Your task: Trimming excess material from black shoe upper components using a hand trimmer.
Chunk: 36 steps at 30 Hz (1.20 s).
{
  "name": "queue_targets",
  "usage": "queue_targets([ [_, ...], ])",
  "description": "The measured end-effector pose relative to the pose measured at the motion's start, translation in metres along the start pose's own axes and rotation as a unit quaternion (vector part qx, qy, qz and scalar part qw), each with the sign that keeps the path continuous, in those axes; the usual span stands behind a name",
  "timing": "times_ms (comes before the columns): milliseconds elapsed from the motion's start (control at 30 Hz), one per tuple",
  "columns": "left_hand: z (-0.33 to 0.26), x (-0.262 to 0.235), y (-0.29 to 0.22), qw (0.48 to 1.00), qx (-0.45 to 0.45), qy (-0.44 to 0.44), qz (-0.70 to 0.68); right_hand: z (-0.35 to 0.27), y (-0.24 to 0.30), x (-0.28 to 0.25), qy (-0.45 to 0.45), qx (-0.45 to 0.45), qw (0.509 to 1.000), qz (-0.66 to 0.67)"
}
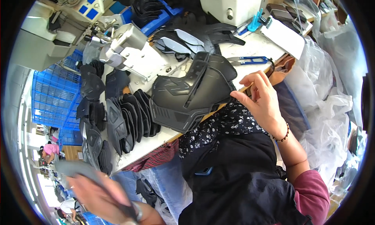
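Observation:
A black moulded piece, like a shoe upper (191, 88) with a slit down its middle, lies flat at the table's front edge. Close to its right end is my right hand (262, 102), thumb and fingers apart and nothing visible in them. My left hand (97, 193), smeared by motion at the lower left, grips a dark grey curved panel (80, 168). Between them, rows of similar black panels (131, 115) stand on edge, with more stacked panels (91, 123) further left.
A sewing machine (133, 53) stands behind the panels. Blue-handled thread snips (250, 60) lie right of the upper, near a white paper (283, 35). Blue crates (54, 96) stand at far left, clear plastic bags (326, 119) at right. Other people (50, 150) are far off.

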<state>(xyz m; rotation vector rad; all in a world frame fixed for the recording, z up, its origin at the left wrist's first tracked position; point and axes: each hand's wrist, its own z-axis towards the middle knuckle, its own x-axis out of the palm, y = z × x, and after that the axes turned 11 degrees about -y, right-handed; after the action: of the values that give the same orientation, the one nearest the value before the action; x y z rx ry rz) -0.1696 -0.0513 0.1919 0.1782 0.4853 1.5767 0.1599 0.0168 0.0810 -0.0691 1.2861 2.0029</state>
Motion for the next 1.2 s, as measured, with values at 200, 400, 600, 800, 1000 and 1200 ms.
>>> queue_targets([
  [200,0.049,0.177,0.082,0.911,-0.312,0.11,-0.245,0.007,0.013,0.026,-0.012,-0.022,0.992,-0.123],
  [400,-0.002,0.299,0.071,0.867,-0.187,0.26,-0.383,0.006,0.017,0.033,-0.044,-0.027,0.997,-0.063],
  [600,-0.007,0.292,0.039,0.923,-0.128,0.201,-0.303,0.016,0.019,0.025,0.011,0.144,0.96,0.242],
  [800,0.044,0.172,-0.047,0.824,-0.3,0.253,-0.408,0.03,0.022,0.019,0.076,0.124,0.942,0.301],
  [1000,0.033,0.128,-0.113,0.891,-0.098,0.11,-0.43,0.029,0.017,0.025,0.081,0.076,0.953,0.281],
  [1200,0.022,0.143,-0.161,0.599,-0.3,0.331,-0.664,0.036,0.019,0.032,0.019,0.091,0.972,0.217],
])
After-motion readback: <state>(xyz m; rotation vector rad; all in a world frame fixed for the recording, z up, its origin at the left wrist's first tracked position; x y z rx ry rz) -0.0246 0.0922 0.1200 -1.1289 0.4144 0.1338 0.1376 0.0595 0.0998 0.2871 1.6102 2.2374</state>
